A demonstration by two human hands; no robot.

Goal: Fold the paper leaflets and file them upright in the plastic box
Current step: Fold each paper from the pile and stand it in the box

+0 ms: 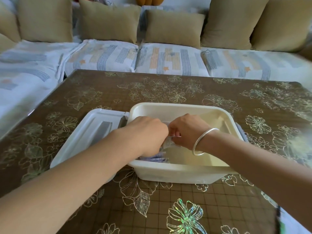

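Leaflet: I see it inside the box, in the left half, held upright between the two hands with only a small strip of printed white paper showing between them. The left hand reaches in over the box's left wall, knuckles up. Its fingers are curled down tight round the leaflet's left side, and their tips are hidden from me behind the hand. The right hand comes in from the right and meets the left almost knuckle to knuckle. Its fingers are bent and pinch the leaflet's thin top edge, which pokes out just under them. A silver bangle sits on the right wrist, above the box's bare floor.

More leaflets lie packed in the near left corner of the box, just under the left wrist, blue and white edges showing. I cannot tell how many.

The box is cream plastic and stands open near the middle of the desk, which has a brown cover with a flower print. Its white lid lies flat just beside the left wall, partly under the left forearm.

Beyond the desk runs a sofa in striped covers, with tan cushions along its back.
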